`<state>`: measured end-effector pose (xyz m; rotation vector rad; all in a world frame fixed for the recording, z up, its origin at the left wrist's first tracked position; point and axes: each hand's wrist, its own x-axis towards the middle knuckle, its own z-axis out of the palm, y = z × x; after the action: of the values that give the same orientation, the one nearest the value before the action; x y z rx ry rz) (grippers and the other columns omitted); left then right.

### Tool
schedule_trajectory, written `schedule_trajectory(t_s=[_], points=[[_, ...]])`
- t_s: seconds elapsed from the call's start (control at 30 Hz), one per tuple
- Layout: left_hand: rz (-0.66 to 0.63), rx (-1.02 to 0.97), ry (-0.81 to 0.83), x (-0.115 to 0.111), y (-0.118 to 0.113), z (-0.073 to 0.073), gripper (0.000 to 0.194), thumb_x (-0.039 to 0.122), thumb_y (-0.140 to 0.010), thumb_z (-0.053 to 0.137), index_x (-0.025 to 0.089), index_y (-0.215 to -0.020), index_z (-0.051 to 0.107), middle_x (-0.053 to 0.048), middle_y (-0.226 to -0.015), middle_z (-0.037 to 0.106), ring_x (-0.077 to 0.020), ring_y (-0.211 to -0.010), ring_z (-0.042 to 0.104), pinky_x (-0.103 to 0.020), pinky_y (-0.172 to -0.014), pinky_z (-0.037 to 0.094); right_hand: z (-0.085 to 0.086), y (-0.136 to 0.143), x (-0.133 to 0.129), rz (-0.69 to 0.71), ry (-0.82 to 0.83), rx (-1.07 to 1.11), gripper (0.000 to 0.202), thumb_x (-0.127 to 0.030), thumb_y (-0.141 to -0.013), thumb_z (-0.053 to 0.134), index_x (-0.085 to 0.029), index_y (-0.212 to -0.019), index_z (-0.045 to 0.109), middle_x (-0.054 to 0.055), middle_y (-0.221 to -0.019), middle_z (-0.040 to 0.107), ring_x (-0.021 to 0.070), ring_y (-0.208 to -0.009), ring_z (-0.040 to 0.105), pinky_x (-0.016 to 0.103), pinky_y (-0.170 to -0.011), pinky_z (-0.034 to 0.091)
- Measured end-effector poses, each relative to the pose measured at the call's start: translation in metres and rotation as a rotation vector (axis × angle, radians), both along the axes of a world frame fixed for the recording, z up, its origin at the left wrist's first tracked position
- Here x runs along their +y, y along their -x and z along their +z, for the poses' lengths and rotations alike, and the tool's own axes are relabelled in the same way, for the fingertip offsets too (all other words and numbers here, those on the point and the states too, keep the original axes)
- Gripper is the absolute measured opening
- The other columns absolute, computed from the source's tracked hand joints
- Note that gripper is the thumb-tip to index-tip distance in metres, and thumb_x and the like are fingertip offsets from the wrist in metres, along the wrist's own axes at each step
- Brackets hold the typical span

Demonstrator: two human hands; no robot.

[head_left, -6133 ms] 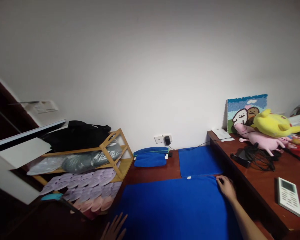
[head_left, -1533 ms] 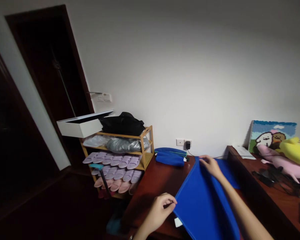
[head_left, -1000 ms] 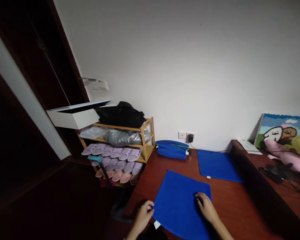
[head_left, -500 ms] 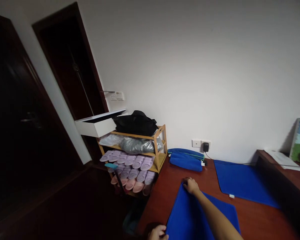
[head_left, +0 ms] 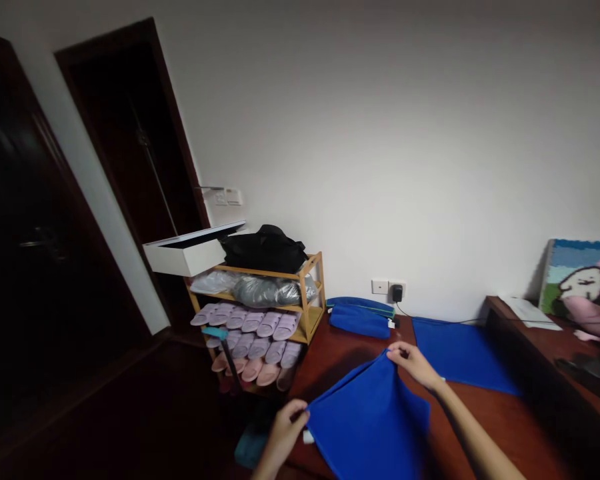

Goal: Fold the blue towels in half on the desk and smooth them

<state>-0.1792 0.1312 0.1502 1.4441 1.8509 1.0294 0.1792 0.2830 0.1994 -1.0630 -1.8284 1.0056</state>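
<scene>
Left hand (head_left: 284, 427): thumb and fingers pinch the near-left corner of a blue cloth (head_left: 367, 420), a white tag (head_left: 308, 437) beside the grip. Cloth slants up from there, its upper edge seemingly doubled, over the red-brown desk (head_left: 515, 427). Right hand (head_left: 414, 365) pinches the raised far corner; the hands are apart, the edge spanning between them. Handling judged partway: held piece not yet flat, right side sagging. Behind it, a blue bundle (head_left: 360, 321) looks folded and set down; to the right, a second blue cloth (head_left: 460, 353) lies flat by the wall.

Room, from left: dark door (head_left: 10, 200); then a rack (head_left: 314, 330) bearing a white box (head_left: 173, 259), a black bag (head_left: 267, 250), plastic-wrapped goods (head_left: 267, 291) and rows of slippers (head_left: 267, 325). Black plug (head_left: 397, 293) in a wall socket. Far right, a higher surface (head_left: 500, 317) carries paper (head_left: 533, 313), a tufted animal picture (head_left: 580, 273) and a pink plush (head_left: 593, 313), cut off by the view's edge.
</scene>
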Motion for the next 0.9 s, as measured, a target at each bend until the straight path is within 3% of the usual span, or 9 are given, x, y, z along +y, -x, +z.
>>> schedule_trajectory(t_s=[0.07, 0.2, 0.3, 0.37, 0.47, 0.57, 0.73, 0.9], points=[[-0.064, -0.057, -0.134, 0.006, -0.007, 0.041, 0.038, 0.062, -0.077, 0.057, 0.028, -0.088, 0.069, -0.003, -0.098, 0.076, -0.0268, -0.101, 0.07, -0.036, -0.095, 0.055, 0.038, -0.039, -0.031, -0.051, -0.008, 0.087, 0.051, -0.068, -0.08, 0.067, -0.021, -0.099, 0.073, 0.005, -0.091, 0.073, 0.0217, -0.086, 0.065, 0.034, -0.08, 0.054], [-0.191, -0.29, -0.391, 0.018, -0.043, 0.131, 0.036, 0.051, -0.078, 0.072, 0.02, -0.095, 0.07, -0.005, -0.095, 0.076, -0.0226, -0.091, 0.071, -0.035, -0.087, 0.057, 0.105, -0.093, -0.09, -0.215, -0.041, 0.25, 0.049, -0.063, -0.077, 0.075, -0.023, -0.106, 0.074, 0.007, -0.1, 0.075, 0.023, -0.093, 0.066, 0.033, -0.083, 0.054], [-0.194, -0.562, -0.517, 0.025, -0.079, 0.183, 0.04, 0.046, -0.071, 0.083, 0.017, -0.096, 0.073, -0.005, -0.092, 0.076, -0.018, -0.086, 0.07, -0.031, -0.084, 0.055, 0.131, -0.114, -0.122, -0.332, -0.099, 0.394, 0.05, -0.062, -0.072, 0.08, -0.022, -0.102, 0.075, 0.007, -0.099, 0.076, 0.0225, -0.092, 0.066, 0.033, -0.081, 0.054], [-0.21, -0.75, -0.573, 0.029, -0.101, 0.202, 0.041, 0.042, -0.064, 0.09, 0.016, -0.093, 0.074, -0.003, -0.086, 0.076, -0.0155, -0.081, 0.07, -0.028, -0.08, 0.054, 0.137, -0.122, -0.137, -0.413, -0.132, 0.496, 0.05, -0.062, -0.068, 0.082, -0.022, -0.098, 0.075, 0.006, -0.096, 0.075, 0.0209, -0.086, 0.066, 0.032, -0.076, 0.054], [-0.244, -0.917, -0.613, 0.03, -0.125, 0.213, 0.039, 0.036, -0.06, 0.094, 0.016, -0.089, 0.077, -0.002, -0.08, 0.076, -0.0129, -0.074, 0.068, -0.024, -0.073, 0.053, 0.135, -0.13, -0.153, -0.503, -0.152, 0.599, 0.051, -0.06, -0.065, 0.085, -0.022, -0.097, 0.075, 0.005, -0.095, 0.075, 0.0187, -0.081, 0.065, 0.029, -0.069, 0.053], [-0.248, -0.947, -0.618, 0.027, -0.138, 0.213, 0.039, 0.034, -0.057, 0.096, 0.016, -0.088, 0.079, -0.003, -0.081, 0.077, -0.0126, -0.074, 0.069, -0.023, -0.071, 0.053, 0.127, -0.137, -0.165, -0.547, -0.142, 0.631, 0.052, -0.061, -0.065, 0.084, -0.022, -0.097, 0.076, 0.004, -0.09, 0.075, 0.0179, -0.076, 0.064, 0.028, -0.063, 0.051], [-0.216, -0.889, -0.609, 0.02, -0.139, 0.209, 0.039, 0.035, -0.055, 0.096, 0.017, -0.086, 0.08, -0.005, -0.085, 0.08, -0.015, -0.078, 0.071, -0.026, -0.077, 0.055, 0.123, -0.147, -0.181, -0.61, -0.194, 0.602, 0.053, -0.064, -0.064, 0.083, -0.021, -0.094, 0.076, 0.003, -0.082, 0.073, 0.0191, -0.073, 0.064, 0.03, -0.061, 0.052], [-0.169, -0.856, -0.632, 0.01, -0.133, 0.211, 0.041, 0.037, -0.055, 0.096, 0.016, -0.086, 0.08, -0.007, -0.086, 0.081, -0.0174, -0.079, 0.073, -0.029, -0.078, 0.057, 0.131, -0.147, -0.195, -0.62, -0.227, 0.601, 0.049, -0.061, -0.066, 0.083, -0.021, -0.092, 0.075, 0.004, -0.086, 0.073, 0.0178, -0.074, 0.063, 0.029, -0.063, 0.052]])
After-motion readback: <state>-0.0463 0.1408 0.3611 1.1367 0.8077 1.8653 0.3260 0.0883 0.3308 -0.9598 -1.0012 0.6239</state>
